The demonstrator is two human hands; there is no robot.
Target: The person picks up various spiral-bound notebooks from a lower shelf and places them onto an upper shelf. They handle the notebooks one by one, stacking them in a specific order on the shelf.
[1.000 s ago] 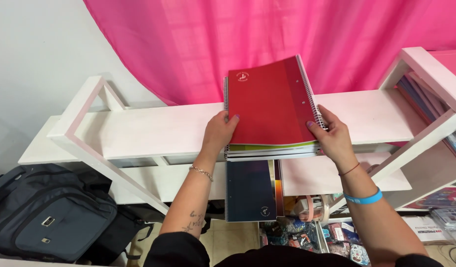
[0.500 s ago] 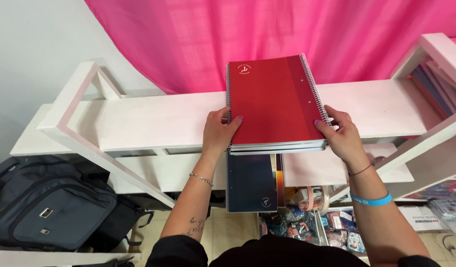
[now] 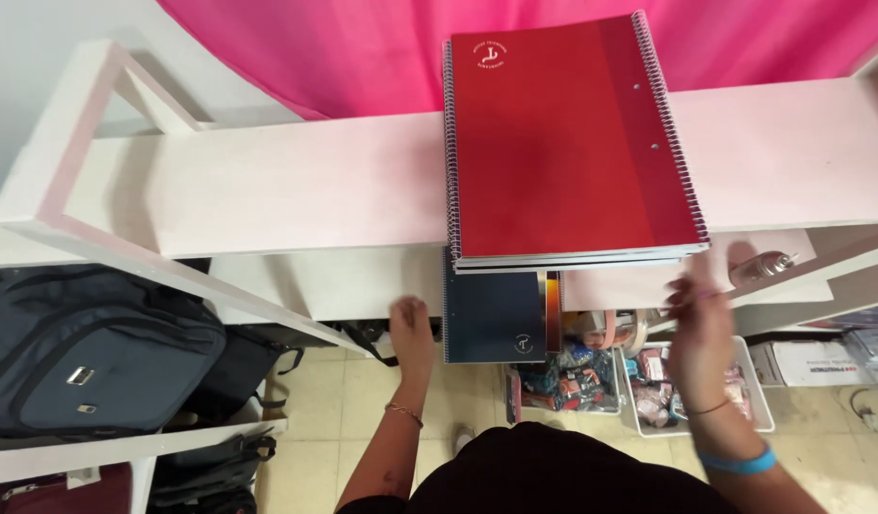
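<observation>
You've let go: both your left hand (image 3: 412,324) and blurred right hand (image 3: 702,319) (fingers loose, empty) dropped below the red spiral-bound notebook stack (image 3: 567,143), now resting on the white wooden shelf (image 3: 267,190) at upper centre.

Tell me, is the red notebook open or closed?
Closed. The red notebook lies flat on the white shelf with its cover down, topping a small stack. Neither hand touches it.

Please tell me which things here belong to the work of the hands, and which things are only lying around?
Part of the work:
- stack of spiral notebooks with red cover
- white wooden top shelf under it
- left hand and right hand, both empty, below the shelf

Only lying around:
- dark blue notebook on the lower shelf
- grey-blue backpack
- white baskets of small goods
- pink curtain
</observation>
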